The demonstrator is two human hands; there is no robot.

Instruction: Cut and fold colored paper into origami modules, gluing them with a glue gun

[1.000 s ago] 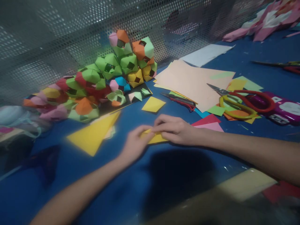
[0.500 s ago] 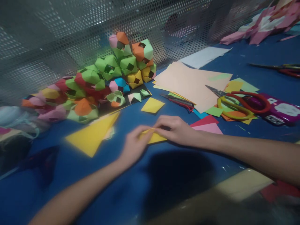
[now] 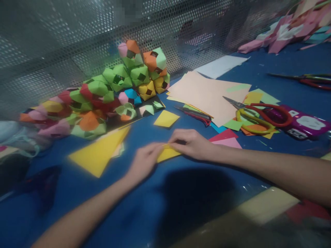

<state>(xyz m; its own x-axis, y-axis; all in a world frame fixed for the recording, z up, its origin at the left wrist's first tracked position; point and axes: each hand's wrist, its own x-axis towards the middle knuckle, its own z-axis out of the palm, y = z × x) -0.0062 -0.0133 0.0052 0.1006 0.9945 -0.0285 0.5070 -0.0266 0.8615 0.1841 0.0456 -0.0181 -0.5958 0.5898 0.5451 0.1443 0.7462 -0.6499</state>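
Observation:
Both hands meet over a small folded yellow paper (image 3: 167, 154) lying on the blue table (image 3: 85, 193). My left hand (image 3: 144, 161) pinches its left end with curled fingers. My right hand (image 3: 192, 143) presses on its right end, fingers bent down onto the fold. Most of the paper is hidden under the fingers. A small yellow square (image 3: 166, 118) lies just beyond the hands, and a larger yellow sheet (image 3: 99, 153) lies to the left.
A heap of folded paper cubes (image 3: 113, 89) leans against the perforated metal wall (image 3: 64, 41). To the right lie a peach paper stack (image 3: 209, 94), red-and-yellow scissors (image 3: 258, 115), a purple device (image 3: 302, 124), and coloured scraps (image 3: 227, 137). More scissors (image 3: 305, 79) lie farther right.
The view has shifted slightly. Both hands stay on the yellow paper, and the left hand has slid a little lower along it.

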